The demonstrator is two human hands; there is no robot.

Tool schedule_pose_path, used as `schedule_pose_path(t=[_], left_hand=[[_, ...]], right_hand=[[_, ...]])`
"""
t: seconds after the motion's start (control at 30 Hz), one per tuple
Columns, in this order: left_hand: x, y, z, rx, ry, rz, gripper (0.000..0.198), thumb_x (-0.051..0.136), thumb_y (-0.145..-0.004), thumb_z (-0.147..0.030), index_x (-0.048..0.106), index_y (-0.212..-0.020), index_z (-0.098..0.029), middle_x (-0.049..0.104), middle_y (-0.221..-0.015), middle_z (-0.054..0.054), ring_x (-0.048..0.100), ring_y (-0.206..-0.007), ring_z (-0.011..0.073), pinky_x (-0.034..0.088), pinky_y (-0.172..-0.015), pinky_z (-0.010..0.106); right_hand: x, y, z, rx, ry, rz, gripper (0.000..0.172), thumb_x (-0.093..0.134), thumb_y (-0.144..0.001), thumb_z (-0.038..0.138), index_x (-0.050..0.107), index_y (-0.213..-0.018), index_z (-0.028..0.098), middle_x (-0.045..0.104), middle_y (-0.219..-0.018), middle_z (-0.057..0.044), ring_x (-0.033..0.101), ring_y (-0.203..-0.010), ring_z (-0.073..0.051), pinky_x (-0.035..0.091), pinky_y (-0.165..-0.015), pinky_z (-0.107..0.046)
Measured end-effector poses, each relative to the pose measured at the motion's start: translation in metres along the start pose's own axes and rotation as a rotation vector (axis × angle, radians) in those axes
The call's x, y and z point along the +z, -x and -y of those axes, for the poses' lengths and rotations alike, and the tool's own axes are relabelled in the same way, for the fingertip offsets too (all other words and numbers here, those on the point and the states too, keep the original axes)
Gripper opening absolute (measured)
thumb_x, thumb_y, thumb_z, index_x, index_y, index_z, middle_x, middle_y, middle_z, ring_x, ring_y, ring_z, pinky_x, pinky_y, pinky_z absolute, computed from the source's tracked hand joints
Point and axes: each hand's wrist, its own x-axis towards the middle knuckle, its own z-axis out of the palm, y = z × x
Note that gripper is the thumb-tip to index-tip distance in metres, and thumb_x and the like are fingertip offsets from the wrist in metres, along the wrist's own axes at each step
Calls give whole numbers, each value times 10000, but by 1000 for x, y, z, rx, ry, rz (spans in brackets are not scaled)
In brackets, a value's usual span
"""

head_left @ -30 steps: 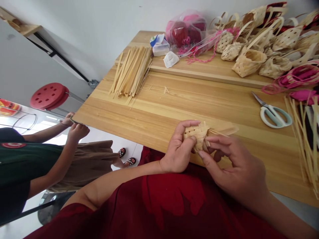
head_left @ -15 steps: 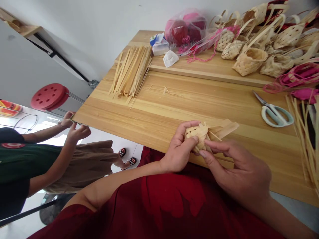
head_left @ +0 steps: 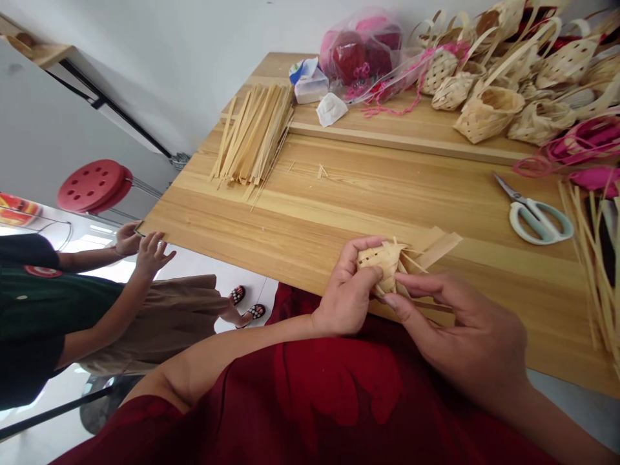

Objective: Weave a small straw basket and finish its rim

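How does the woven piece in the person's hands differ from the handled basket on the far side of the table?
The woven piece is gripped by the left hand and right hand, while the basket stands untouched. The piece has loose strip ends sticking out; the basket has a neat open mouth and a tall strip handle. Both are woven from pale strips.

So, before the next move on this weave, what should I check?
Left hand holding the woven strip piece: ok.
Right hand with fingers against the piece: ok.
Loose strip ends free of the hands: ok.
Bundle of cut strips lying on the table: ok.
Scissors lying apart from the hands: ok.
Tightness of the weave: cannot tell, the hands hide much of it.
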Motion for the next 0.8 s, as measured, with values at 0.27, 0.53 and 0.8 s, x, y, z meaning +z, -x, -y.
schedule_pose_path(t=[0.27, 0.53, 0.8], left_hand=[[3, 3, -6, 21, -114, -39, 392, 587, -856, -172, 548, -1244, -216, 696, -1074, 35, 562, -731, 108, 472, -679, 243], [4, 6, -7, 140, -263, -55, 318, 559, -951, -212, 511, -1266, -210, 673, -1166, 69, 614, -886, 147, 521, -802, 280], [-3, 4, 1, 228, -394, -37, 305, 460, -1005, -190, 446, -1309, -208, 575, -1304, 100, 555, -1113, 195, 469, -1013, 357]], right_hand=[[5, -2, -1, 53, -4, 3, 89, 762, -916, 351, 773, -959, 274, 805, -921, -36, 759, -828, -234, 601, -744, -384], [8, -2, -1, 144, -42, -36, 86, 762, -897, 363, 774, -878, 280, 786, -939, -37, 756, -890, -237, 593, -797, -373], [12, -5, -6, 387, -185, 91, 127, 734, -864, 402, 767, -815, 290, 793, -883, -30, 751, -842, -251, 582, -831, -404]])
